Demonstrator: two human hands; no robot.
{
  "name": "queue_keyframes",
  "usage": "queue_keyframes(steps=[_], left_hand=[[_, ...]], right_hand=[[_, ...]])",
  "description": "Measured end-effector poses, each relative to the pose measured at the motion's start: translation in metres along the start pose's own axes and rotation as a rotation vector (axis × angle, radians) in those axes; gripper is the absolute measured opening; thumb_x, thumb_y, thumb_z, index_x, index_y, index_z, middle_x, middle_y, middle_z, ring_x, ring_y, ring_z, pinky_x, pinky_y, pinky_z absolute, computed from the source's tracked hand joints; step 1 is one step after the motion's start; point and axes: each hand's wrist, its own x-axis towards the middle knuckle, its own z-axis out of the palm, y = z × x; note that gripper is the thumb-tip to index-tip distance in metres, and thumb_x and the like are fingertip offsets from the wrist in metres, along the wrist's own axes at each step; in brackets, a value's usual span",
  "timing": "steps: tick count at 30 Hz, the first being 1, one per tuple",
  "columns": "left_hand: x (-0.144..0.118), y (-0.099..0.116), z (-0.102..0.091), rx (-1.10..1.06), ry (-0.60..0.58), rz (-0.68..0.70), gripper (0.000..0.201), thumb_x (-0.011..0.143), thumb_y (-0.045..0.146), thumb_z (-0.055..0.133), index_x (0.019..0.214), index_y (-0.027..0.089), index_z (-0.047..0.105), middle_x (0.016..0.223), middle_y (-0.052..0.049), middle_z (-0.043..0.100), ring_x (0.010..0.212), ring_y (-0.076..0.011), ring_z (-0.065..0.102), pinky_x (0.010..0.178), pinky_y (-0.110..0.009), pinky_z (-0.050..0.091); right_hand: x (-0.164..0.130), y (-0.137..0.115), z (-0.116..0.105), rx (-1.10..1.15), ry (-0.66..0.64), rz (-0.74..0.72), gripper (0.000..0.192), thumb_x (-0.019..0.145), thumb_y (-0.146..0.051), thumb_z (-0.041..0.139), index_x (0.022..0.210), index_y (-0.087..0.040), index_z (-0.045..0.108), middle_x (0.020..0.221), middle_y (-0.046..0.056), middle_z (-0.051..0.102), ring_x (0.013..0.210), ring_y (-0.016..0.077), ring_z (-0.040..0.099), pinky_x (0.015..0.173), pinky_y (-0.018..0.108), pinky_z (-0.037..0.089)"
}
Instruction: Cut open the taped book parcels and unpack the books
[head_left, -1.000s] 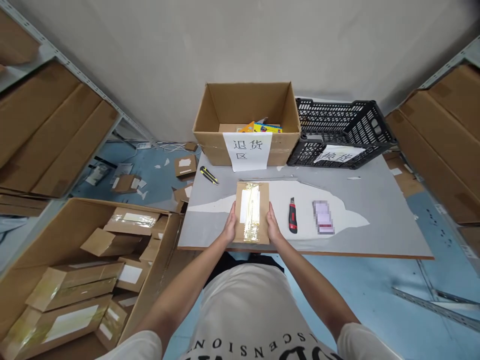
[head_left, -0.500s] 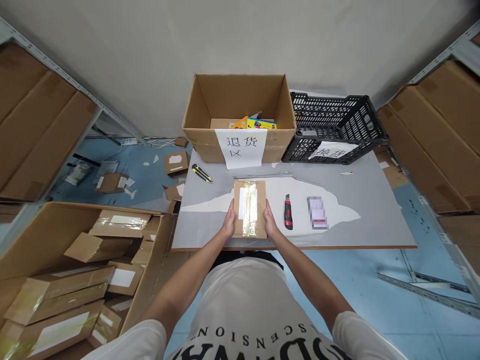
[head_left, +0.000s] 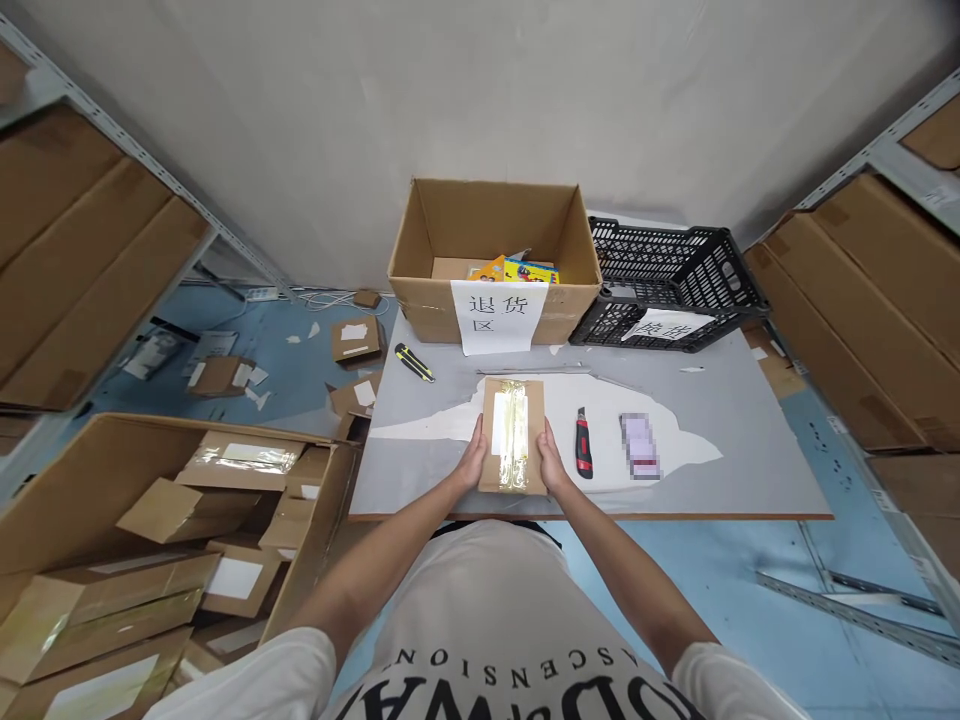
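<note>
A small taped cardboard box (head_left: 534, 440) with a white label and shiny tape down its middle is at the near edge of the table (head_left: 765, 460). My left hand (head_left: 472, 455) presses on its left side, and my right hand (head_left: 553, 458) grips the right side. Just right of my right hand lies a red and black utility knife (head_left: 583, 445). Beyond it is a blurred-out pinkish rectangular item (head_left: 640, 446). A yellow and black box cutter (head_left: 414, 363) rests at the table's left.
At the table's back stand an open labelled carton (head_left: 420, 300) with colourful packets inside and a black plastic crate (head_left: 671, 285). A big carton (head_left: 330, 500) holding several parcels is at lower left. Shelves with large boxes (head_left: 840, 320) flank both sides. Small boxes (head_left: 357, 340) lie on the floor.
The view has tilted, so the table and what stands on it appear slightly lower. Both hands still hold the box, which looks little changed in place on the table.
</note>
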Motion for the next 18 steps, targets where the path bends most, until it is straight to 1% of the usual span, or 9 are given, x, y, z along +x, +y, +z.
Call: queue_keyframes(steps=[5,8,9,11,13,15,18], left_hand=[[-0.001,0.002,-0.002,0.053,-0.046,0.045,0.083,0.080,0.069,0.039,0.146,0.024,0.015,0.154,-0.006,0.013,0.141,-0.0242,0.013,0.115,-0.039,0.013],[-0.001,0.003,-0.007,0.127,-0.061,0.067,0.080,0.082,0.068,0.035,0.145,0.022,0.019,0.152,-0.008,0.020,0.139,-0.0246,0.019,0.115,-0.040,0.016],[0.001,0.003,-0.010,0.161,-0.059,0.067,0.079,0.082,0.068,0.034,0.145,0.022,0.022,0.151,-0.009,0.023,0.139,-0.0246,0.021,0.114,-0.040,0.016],[0.008,0.006,-0.019,0.226,-0.025,0.060,0.077,0.083,0.069,0.030,0.143,0.021,0.026,0.150,-0.009,0.027,0.138,-0.0247,0.022,0.114,-0.041,0.016],[0.022,0.012,-0.030,0.281,0.022,0.041,0.077,0.083,0.070,0.028,0.142,0.022,0.029,0.150,-0.008,0.026,0.139,-0.0248,0.021,0.114,-0.042,0.016],[0.044,0.022,-0.040,0.321,0.027,0.013,0.075,0.083,0.070,0.029,0.141,0.023,0.032,0.151,-0.007,0.025,0.139,-0.0253,0.021,0.113,-0.042,0.017],[0.084,0.043,-0.049,0.338,0.018,-0.019,0.074,0.083,0.069,0.030,0.140,0.023,0.034,0.151,-0.006,0.026,0.139,-0.0252,0.020,0.112,-0.040,0.019]], right_hand=[[-0.002,-0.002,0.000,-0.003,0.001,0.002,0.087,0.078,-0.068,0.044,0.147,-0.028,0.009,0.151,0.001,0.024,0.137,0.0198,0.028,0.113,0.041,0.022],[0.001,0.001,-0.002,0.006,-0.010,0.022,0.087,0.078,-0.068,0.045,0.147,-0.029,0.009,0.151,0.001,0.026,0.136,0.0200,0.030,0.112,0.041,0.024],[0.002,0.002,-0.003,0.003,-0.003,0.026,0.086,0.078,-0.068,0.044,0.147,-0.030,0.010,0.151,0.001,0.026,0.136,0.0196,0.029,0.113,0.041,0.024],[0.002,0.006,-0.007,-0.023,0.040,0.015,0.084,0.078,-0.069,0.043,0.147,-0.029,0.014,0.153,-0.001,0.020,0.139,0.0182,0.023,0.114,0.039,0.019],[-0.002,0.011,-0.010,-0.057,0.115,-0.008,0.082,0.079,-0.069,0.041,0.146,-0.028,0.018,0.154,-0.002,0.016,0.141,0.0164,0.014,0.115,0.037,0.012],[-0.015,0.016,-0.013,-0.058,0.195,0.008,0.080,0.080,-0.069,0.038,0.146,-0.027,0.019,0.154,-0.003,0.015,0.141,0.0155,0.010,0.116,0.037,0.010],[-0.048,0.021,-0.014,0.051,0.316,0.133,0.076,0.082,-0.069,0.032,0.146,-0.031,0.018,0.154,-0.005,0.012,0.141,0.0161,0.009,0.115,0.039,0.014]])
